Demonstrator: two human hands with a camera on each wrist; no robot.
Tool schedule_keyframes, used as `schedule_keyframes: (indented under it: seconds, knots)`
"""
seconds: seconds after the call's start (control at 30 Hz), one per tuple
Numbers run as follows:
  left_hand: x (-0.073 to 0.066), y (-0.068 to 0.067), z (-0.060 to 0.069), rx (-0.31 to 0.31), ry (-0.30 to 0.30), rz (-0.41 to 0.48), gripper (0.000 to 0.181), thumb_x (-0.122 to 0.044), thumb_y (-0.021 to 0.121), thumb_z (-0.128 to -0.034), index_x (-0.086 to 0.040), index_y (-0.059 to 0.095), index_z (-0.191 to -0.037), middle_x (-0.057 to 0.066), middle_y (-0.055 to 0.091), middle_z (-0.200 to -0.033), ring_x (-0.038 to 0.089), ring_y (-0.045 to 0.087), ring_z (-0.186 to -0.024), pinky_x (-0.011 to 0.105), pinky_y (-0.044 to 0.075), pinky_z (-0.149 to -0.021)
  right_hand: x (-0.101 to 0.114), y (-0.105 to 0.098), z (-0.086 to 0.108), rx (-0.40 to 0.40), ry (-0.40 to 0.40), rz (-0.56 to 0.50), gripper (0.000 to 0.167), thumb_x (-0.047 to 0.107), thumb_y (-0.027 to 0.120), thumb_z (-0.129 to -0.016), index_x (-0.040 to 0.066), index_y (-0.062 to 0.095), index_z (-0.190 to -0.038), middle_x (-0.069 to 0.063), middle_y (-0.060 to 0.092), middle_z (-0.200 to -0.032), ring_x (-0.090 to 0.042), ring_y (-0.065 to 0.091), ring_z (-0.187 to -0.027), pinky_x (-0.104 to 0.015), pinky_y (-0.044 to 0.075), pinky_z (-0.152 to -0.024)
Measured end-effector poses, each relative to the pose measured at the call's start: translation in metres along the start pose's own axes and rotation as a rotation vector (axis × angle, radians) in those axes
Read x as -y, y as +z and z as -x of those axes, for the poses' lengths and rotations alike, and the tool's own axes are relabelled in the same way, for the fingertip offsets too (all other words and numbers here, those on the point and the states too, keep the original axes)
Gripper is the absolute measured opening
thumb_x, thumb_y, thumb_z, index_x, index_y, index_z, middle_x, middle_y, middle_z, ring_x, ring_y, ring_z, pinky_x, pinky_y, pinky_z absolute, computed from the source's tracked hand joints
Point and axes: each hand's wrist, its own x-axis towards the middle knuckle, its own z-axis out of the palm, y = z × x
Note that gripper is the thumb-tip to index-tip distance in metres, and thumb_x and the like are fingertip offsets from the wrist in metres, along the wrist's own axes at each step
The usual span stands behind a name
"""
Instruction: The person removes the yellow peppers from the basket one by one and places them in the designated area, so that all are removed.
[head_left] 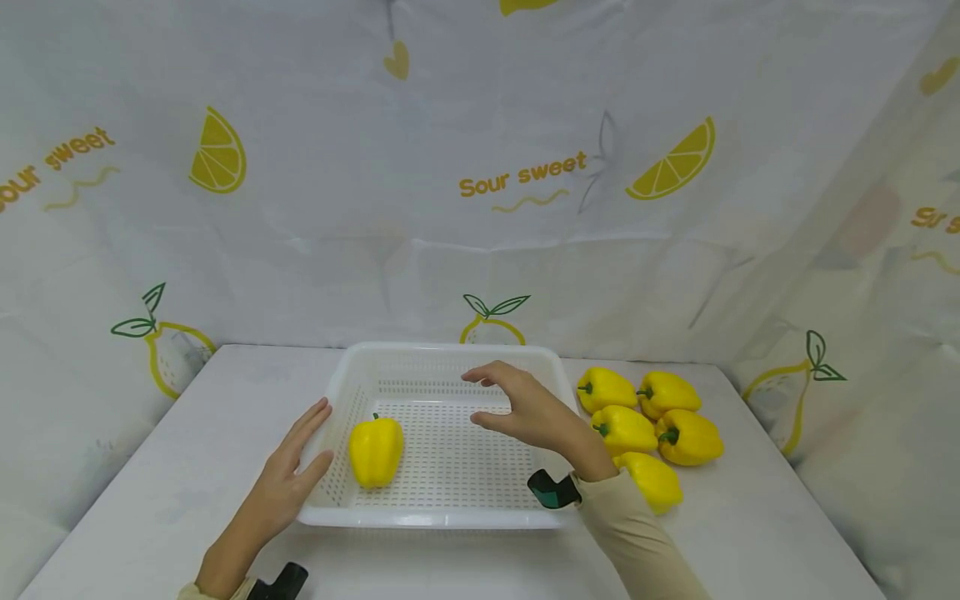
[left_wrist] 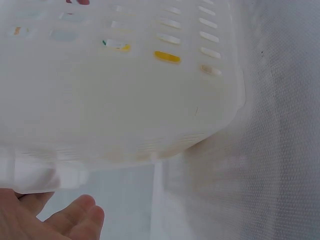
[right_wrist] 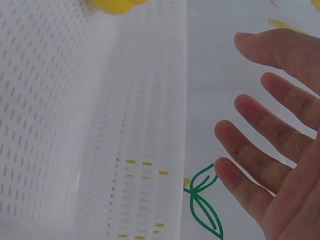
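A white slotted plastic basket sits on the table, with one yellow bell pepper standing inside at its left, stem towards the back. My left hand is at the basket's left rim, its fingers extended; the left wrist view shows fingers beneath the rim's edge. Over the right half of the basket hovers my right hand, thumb apart from the fingers and nothing between them. The right wrist view also has that hand with fingers spread, holding nothing, beside the basket's wall.
Several more yellow bell peppers lie grouped on the table right of the basket, partly behind the right forearm. A white cloth printed with lemons hangs behind and at both sides of the white table.
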Motion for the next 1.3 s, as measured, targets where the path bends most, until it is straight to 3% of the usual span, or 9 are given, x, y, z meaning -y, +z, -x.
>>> schedule_keyframes:
  seconds: [0.77, 1.03, 1.3]
  knots:
    - [-0.001, 0.000, 0.000, -0.015, 0.018, -0.030, 0.058, -0.013, 0.054, -0.0982, -0.003, 0.036, -0.152, 0.018, 0.023, -0.164, 0.050, 0.021, -0.148, 0.079, 0.025, -0.106, 0.014, 0.025, -0.023, 0.091, -0.006, 0.000, 0.049, 0.020, 0.072, -0.091, 0.011, 0.055, -0.136, -0.005, 0.060, -0.137, -0.028, 0.057, -0.125, -0.040, 0.050, -0.107]
    - [0.000, 0.000, 0.001, -0.016, 0.018, -0.025, 0.058, -0.014, 0.055, -0.0983, -0.004, 0.036, -0.152, 0.018, 0.023, -0.164, 0.050, 0.021, -0.148, 0.080, 0.025, -0.105, 0.020, 0.033, -0.033, 0.135, 0.006, 0.021, 0.048, 0.022, 0.071, -0.092, 0.012, 0.055, -0.137, -0.003, 0.060, -0.138, -0.020, 0.057, -0.123, -0.036, 0.050, -0.106]
    - [0.001, 0.000, 0.002, -0.015, 0.026, -0.031, 0.058, -0.014, 0.054, -0.0986, -0.004, 0.035, -0.152, 0.018, 0.023, -0.164, 0.051, 0.022, -0.147, 0.081, 0.026, -0.103, 0.020, 0.042, -0.043, 0.163, 0.004, 0.017, 0.049, 0.022, 0.071, -0.092, 0.013, 0.055, -0.137, -0.002, 0.059, -0.139, -0.021, 0.057, -0.124, -0.033, 0.050, -0.106]
